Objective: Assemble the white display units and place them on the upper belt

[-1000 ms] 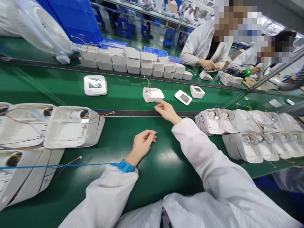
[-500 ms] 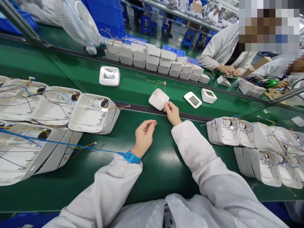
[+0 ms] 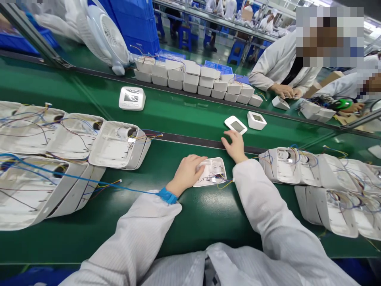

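Observation:
A white plastic housing (image 3: 211, 169) lies open side up on the near green bench, with wires and a small connector trailing from its right side. My left hand (image 3: 188, 173), with a blue wrist strap (image 3: 167, 195), grips the housing's left edge between thumb and fingers. Farther up, my right hand (image 3: 234, 147) is open, fingers apart, at the lower edge of a white front cover with a grey display (image 3: 237, 125). Whether it touches that cover I cannot tell. Just right of the cover stands a closed white unit with a display (image 3: 256, 120).
Open housings with wires (image 3: 114, 143) stand stacked at left, and more housings (image 3: 287, 165) at right. Another display unit (image 3: 132, 98) sits on the belt. Behind are a row of housings (image 3: 190, 81), a fan (image 3: 104, 35) and a co-worker's hands (image 3: 285, 90).
The housing came from the belt to the near bench and now lies open side up. My left hand has taken hold of it; my right hand let go and moved right to the display cover.

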`<action>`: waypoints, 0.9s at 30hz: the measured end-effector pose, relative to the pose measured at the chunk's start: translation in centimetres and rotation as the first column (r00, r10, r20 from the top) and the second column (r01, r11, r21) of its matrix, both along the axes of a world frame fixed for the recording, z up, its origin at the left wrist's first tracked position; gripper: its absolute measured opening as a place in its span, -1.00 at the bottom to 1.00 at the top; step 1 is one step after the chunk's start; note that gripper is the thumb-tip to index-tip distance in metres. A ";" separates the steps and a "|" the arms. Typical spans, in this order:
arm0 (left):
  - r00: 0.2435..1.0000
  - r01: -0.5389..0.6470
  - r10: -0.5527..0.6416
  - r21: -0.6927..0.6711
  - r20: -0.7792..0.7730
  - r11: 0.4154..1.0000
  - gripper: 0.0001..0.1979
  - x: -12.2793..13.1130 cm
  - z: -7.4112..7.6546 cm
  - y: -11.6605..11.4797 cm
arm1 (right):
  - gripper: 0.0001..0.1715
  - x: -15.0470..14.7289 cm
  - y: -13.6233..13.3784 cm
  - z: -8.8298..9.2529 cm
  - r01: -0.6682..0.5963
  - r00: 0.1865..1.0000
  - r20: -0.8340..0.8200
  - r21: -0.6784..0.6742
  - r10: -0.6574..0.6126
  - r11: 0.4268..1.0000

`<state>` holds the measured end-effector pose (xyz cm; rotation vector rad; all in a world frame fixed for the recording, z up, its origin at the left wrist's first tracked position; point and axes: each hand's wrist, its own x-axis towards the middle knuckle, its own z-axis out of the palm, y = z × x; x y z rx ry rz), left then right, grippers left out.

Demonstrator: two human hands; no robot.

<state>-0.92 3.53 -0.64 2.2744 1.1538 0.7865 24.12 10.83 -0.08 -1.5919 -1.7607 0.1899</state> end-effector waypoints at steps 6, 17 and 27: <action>0.999 -0.041 0.042 -0.037 0.026 0.998 -0.68 1.3 -0.1 -0.5 | -0.07 2.9 4.7 0.4 0.422 0.890 0.329 -0.330 -0.316 0.845; 0.969 -0.091 0.098 -0.042 0.225 0.995 -0.74 1.4 -0.5 -0.8 | -0.40 2.8 5.2 0.6 0.389 0.896 0.325 -0.250 -0.301 0.887; 0.898 -0.157 0.180 -0.091 0.401 0.983 -0.80 1.2 0.5 -0.9 | -0.34 2.2 0.8 1.3 0.282 0.949 -0.100 -0.152 -0.299 0.947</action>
